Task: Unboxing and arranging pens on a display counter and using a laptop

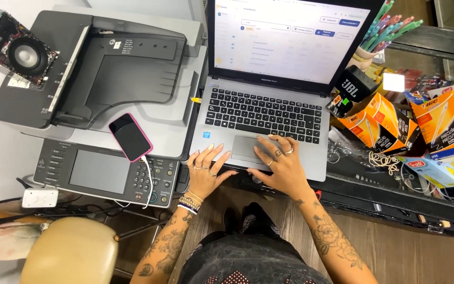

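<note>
Here the right hand (pixel 279 160) lies directly on the laptop (pixel 269 121), its fingers spread flat and grasping nothing, the fingertips resting on the touchpad (pixel 245 148) at the near middle of the silver deck. The touchpad is a wide rectangle whose long axis runs left to right across the laptop, parallel to the front edge; it sits under and slightly left of the right hand's fingertips, so this hand is plainly the nearer one. The left hand (pixel 206 168) rests just beside it at the laptop's near left corner, also unclenched, fingers fanned, holding nothing. Whether its fingertips press on the palm rest or only hover above it is hard to tell from this angle.

Beyond both hands, away from the person, lies the black keyboard (pixel 261 113), and past that the lit screen (pixel 290 37) tilted back.

To the left of the laptop stands a grey multifunction printer (pixel 106 79), with a smartphone in a pink case (pixel 130 137) lying aslant on its top, a white cable leading from its lower end. To the right, orange boxes of pens (pixel 395 123) are heaped on the counter, well apart from either hand.
</note>
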